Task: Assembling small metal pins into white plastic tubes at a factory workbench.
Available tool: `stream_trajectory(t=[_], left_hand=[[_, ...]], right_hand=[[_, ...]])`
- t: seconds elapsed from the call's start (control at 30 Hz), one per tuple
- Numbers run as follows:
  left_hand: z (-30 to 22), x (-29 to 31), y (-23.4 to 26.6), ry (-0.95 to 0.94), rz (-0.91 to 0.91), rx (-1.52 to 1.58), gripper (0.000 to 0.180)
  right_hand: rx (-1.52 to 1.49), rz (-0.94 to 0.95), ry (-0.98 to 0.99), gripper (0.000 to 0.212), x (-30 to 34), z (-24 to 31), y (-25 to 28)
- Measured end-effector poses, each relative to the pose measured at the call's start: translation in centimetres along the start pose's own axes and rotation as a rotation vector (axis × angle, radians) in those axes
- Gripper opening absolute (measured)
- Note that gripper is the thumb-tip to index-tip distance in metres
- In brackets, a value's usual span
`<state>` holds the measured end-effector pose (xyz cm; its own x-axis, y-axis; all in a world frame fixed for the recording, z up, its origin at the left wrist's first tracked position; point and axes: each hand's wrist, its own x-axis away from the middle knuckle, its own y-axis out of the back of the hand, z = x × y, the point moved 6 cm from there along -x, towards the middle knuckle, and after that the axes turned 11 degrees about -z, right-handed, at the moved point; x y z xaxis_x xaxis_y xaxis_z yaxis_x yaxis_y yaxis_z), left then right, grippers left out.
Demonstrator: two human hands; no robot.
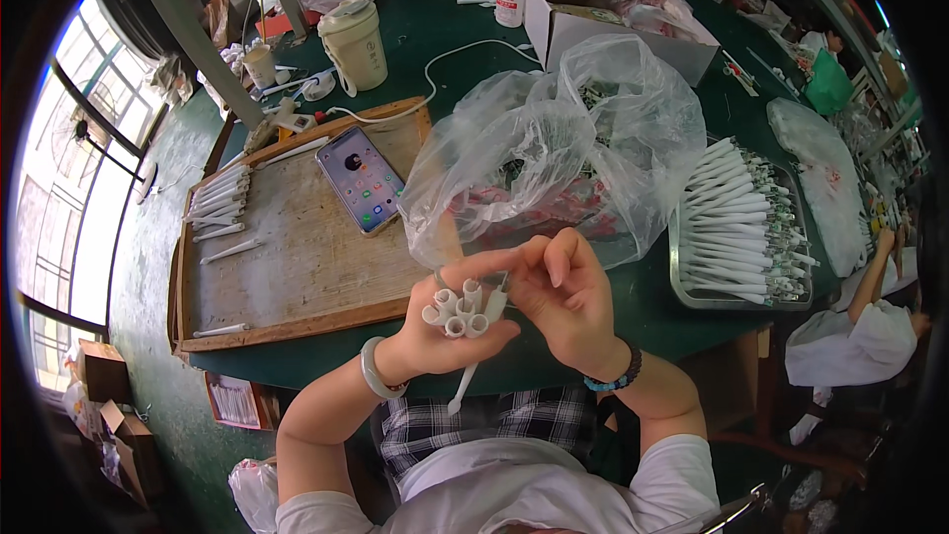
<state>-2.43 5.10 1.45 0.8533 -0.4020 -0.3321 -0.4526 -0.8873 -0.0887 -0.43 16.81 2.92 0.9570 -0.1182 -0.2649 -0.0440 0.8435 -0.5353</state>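
Note:
My left hand (443, 331) is closed round several white plastic tubes (457, 313), their hollow round ends turned up. One more white tube (494, 302) stands apart at my left fingertips, and a thin white stem with a small knob (457, 403) sticks out below the hand. My right hand (566, 302) is closed in a pinch at the top of that separate tube; whatever its fingertips hold is too small to make out. Just beyond both hands lies a clear plastic bag (554, 158) with small metallic and reddish pieces inside.
On the left, a wooden tray (297, 237) holds a phone (360, 179) and several white sticks (219, 200). A metal tray (741, 227) of white tubes with metallic ends is right. Behind stand a lidded cup (354, 47), a glue bottle (509, 0) and a box (583, 44). Other people sit nearby.

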Motion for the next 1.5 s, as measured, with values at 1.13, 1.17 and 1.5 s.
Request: stream_trajectory(t=[1.13, 1.17, 1.5], left_hand=[[1.6, -0.7, 0.8, 0.32, -0.084, 0.372, 0.033], [1.6, -0.6, 0.9, 0.308, -0.074, 0.318, 0.031], [1.8, -0.7, 0.5, 0.235, -0.034, 0.267, 0.031]], right_hand=[[0.127, 0.069, -0.243, 0.031, -1.1, -1.8, 0.1], [0.082, 0.052, -0.313, 0.028, -1.0, -2.1, 0.2], [-0.122, 0.005, -0.459, 0.018, -0.7, -2.5, 0.6]])
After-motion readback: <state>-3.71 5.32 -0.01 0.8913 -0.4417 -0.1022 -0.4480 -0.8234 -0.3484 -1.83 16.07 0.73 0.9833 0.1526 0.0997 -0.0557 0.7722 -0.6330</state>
